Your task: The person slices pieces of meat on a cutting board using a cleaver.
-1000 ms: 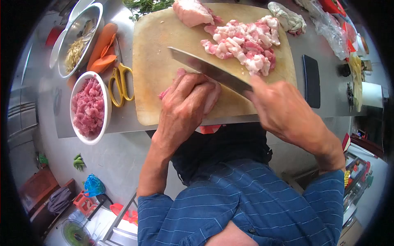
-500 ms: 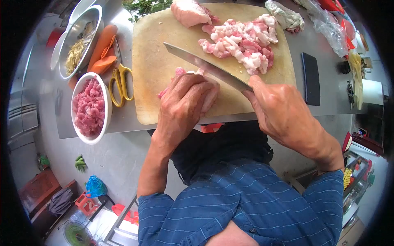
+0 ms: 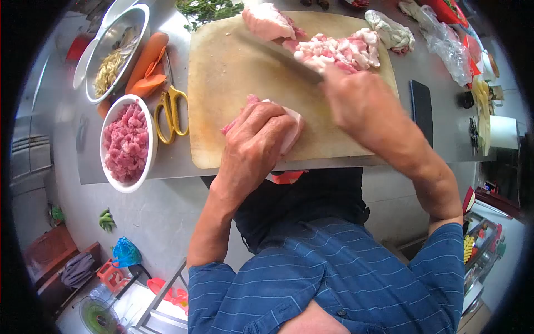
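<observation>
My left hand point(image 3: 253, 131) is closed over a slab of raw pork point(image 3: 292, 131) near the front edge of the cutting board point(image 3: 217, 83), and partly hides it. In my right hand point(image 3: 359, 97) is the handle of a knife point(image 3: 281, 58); its blade points up and to the left, blurred by motion, above the board and apart from the slab. A pile of cut pork pieces point(image 3: 339, 49) lies just beyond the right hand, partly covered by it. Farther left at the back rests a larger pork chunk point(image 3: 267, 22).
Left of the board are yellow-handled scissors point(image 3: 173, 114), carrots point(image 3: 147, 64), a white bowl point(image 3: 104, 146) of minced meat and a metal bowl point(image 3: 146, 22) with pale strips. A phone point(image 3: 421, 111) and a crumpled cloth point(image 3: 390, 32) lie on the right. Green herbs point(image 3: 208, 11) lie behind.
My right hand has lifted the knife up and away from the slab, toward the pile of cut pieces. My left hand stays on the slab. The whole view has shifted slightly.
</observation>
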A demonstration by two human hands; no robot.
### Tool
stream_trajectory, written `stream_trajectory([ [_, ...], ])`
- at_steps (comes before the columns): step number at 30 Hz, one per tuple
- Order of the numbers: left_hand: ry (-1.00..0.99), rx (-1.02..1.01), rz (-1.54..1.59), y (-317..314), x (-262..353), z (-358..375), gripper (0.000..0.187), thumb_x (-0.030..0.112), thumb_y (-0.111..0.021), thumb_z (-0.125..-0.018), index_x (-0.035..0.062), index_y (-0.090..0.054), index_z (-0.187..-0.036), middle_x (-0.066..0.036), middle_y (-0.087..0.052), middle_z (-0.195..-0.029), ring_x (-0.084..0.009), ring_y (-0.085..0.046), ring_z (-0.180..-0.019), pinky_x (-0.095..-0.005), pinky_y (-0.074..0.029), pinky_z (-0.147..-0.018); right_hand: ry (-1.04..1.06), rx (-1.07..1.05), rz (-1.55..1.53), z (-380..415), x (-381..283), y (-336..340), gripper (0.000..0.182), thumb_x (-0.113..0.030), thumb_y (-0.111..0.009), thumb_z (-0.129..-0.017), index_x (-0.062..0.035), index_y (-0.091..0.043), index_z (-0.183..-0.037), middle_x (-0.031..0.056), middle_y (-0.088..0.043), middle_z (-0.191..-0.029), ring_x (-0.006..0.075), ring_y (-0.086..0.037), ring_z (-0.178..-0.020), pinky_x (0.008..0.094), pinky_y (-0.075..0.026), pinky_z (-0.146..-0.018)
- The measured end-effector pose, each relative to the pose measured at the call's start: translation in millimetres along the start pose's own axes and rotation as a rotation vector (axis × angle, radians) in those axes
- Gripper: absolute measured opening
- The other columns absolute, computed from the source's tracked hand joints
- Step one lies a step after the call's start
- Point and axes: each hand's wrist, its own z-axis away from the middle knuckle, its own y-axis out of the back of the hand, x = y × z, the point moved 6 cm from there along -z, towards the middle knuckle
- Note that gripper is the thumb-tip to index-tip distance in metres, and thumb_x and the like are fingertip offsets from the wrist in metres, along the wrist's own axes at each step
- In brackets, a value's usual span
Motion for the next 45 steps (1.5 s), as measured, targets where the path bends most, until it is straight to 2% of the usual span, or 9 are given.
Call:
stream_trajectory([
  [4, 0.005, 0.009, 0.015, -1.8, 1.6, 1.1, 0.028, 0.001, -0.082, -0.083, 0.0038, -0.074, -0.109, -0.011, -0.072, -0.107, -0.0317, -0.072, -0.102, -0.0463, -0.060, -0.094, 0.035, 0.086, -0.159, 31.4, 10.5, 17.1, 0.025, -0.008, -0.065, -0.104, 0.0042, -0.063, -0.125, 0.0340, -0.068, -0.086, 0.0534, -0.068, -0.084, 0.0563, -0.054, -0.071],
  [12, 0.013, -0.018, -0.012, -1.5, 3.5, -0.9, 0.020, 0.004, -0.084, -0.085, 0.0019, -0.078, -0.104, -0.011, -0.075, -0.106, -0.0303, -0.073, -0.102, -0.0454, -0.059, -0.098, 0.034, -0.105, -0.198, 60.7, -21.5, 16.1, 0.014, -0.005, -0.066, -0.103, 0.0034, -0.060, -0.112, 0.0306, -0.066, -0.077, 0.0520, -0.068, -0.079, 0.0594, -0.051, -0.067],
  [27, -0.030, -0.057, -0.081, -2.8, 2.9, 1.5, 0.033, 0.005, -0.079, -0.085, 0.0036, -0.076, -0.117, -0.012, -0.073, -0.118, -0.0318, -0.071, -0.112, -0.0453, -0.058, -0.101, -0.019, -0.229, -0.149, 93.3, -11.0, 19.0, 0.016, -0.006, -0.066, -0.104, 0.0027, -0.052, -0.106, 0.0286, -0.064, -0.069, 0.0516, -0.068, -0.070, 0.0594, -0.052, -0.061],
  [29, -0.003, -0.071, -0.035, -3.2, 1.7, 2.3, 0.034, 0.004, -0.079, -0.084, 0.0028, -0.075, -0.118, -0.012, -0.073, -0.119, -0.0323, -0.071, -0.112, -0.0457, -0.058, -0.099, -0.022, -0.225, -0.152, 96.7, -11.7, 23.1, 0.009, -0.002, -0.059, -0.099, 0.0035, -0.052, -0.098, 0.0300, -0.063, -0.064, 0.0514, -0.070, -0.067, 0.0593, -0.056, -0.063],
  [33, -0.011, -0.061, -0.005, -1.8, 2.2, 1.0, 0.032, 0.003, -0.079, -0.083, 0.0021, -0.075, -0.115, -0.012, -0.074, -0.118, -0.0324, -0.072, -0.112, -0.0455, -0.058, -0.098, -0.040, -0.321, -0.145, 88.1, -9.0, 16.7, 0.017, -0.007, -0.067, -0.104, 0.0024, -0.053, -0.107, 0.0295, -0.066, -0.075, 0.0506, -0.069, -0.075, 0.0580, -0.052, -0.066],
  [35, 0.015, -0.060, 0.012, -0.1, 2.0, -2.3, 0.021, 0.001, -0.080, -0.086, 0.0004, -0.079, -0.107, -0.015, -0.076, -0.111, -0.0340, -0.074, -0.107, -0.0438, -0.059, -0.100, 0.197, 0.017, -0.082, 83.2, -18.6, 23.3, 0.017, -0.008, -0.066, -0.104, 0.0024, -0.053, -0.107, 0.0293, -0.066, -0.079, 0.0488, -0.069, -0.080, 0.0572, -0.052, -0.073],
  [39, 0.051, -0.072, 0.065, -1.6, 3.0, -3.2, 0.021, -0.002, -0.078, -0.085, -0.0002, -0.078, -0.107, -0.015, -0.076, -0.110, -0.0346, -0.074, -0.107, -0.0450, -0.058, -0.103, 0.233, 0.003, -0.189, 36.5, -25.6, -2.0, 0.016, -0.010, -0.064, -0.105, 0.0028, -0.055, -0.108, 0.0276, -0.064, -0.080, 0.0466, -0.068, -0.082, 0.0567, -0.052, -0.078],
  [41, 0.093, -0.064, 0.044, -1.5, -0.5, -0.8, 0.023, -0.004, -0.077, -0.085, -0.0007, -0.078, -0.107, -0.015, -0.076, -0.110, -0.0349, -0.074, -0.107, -0.0457, -0.058, -0.105, 0.272, 0.151, -0.234, 19.3, -33.0, -7.9, 0.016, -0.012, -0.064, -0.105, 0.0024, -0.056, -0.107, 0.0274, -0.064, -0.079, 0.0471, -0.067, -0.080, 0.0576, -0.051, -0.077],
  [45, 0.073, -0.062, 0.009, -1.3, 1.8, -2.6, 0.023, -0.004, -0.077, -0.085, -0.0011, -0.078, -0.108, -0.015, -0.076, -0.111, -0.0349, -0.074, -0.107, -0.0457, -0.058, -0.105, 0.248, 0.085, -0.248, 43.1, -19.8, -5.6, 0.016, -0.012, -0.064, -0.105, 0.0022, -0.058, -0.108, 0.0310, -0.066, -0.082, 0.0498, -0.067, -0.082, 0.0593, -0.051, -0.077],
])
